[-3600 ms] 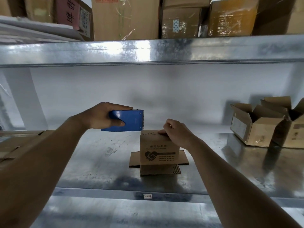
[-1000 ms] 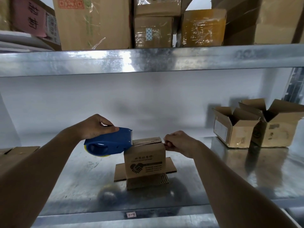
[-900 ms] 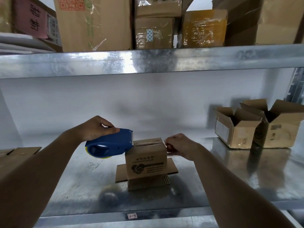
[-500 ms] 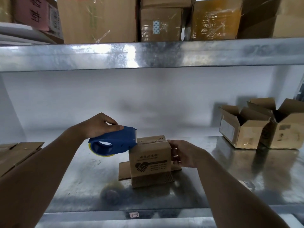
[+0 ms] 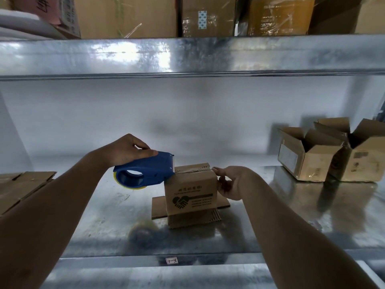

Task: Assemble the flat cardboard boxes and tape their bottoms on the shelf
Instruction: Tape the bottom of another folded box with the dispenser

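While my left hand (image 5: 125, 150) grips the dispenser (image 5: 145, 173) at the box (image 5: 190, 192) top, right hand (image 5: 231, 184) clasps its side, shelf (image 5: 270, 226) beneath.

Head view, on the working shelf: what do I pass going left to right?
Flat cardboard stack → blue tape dispenser in the left hand → upside-down small box → right hand → two open boxes.
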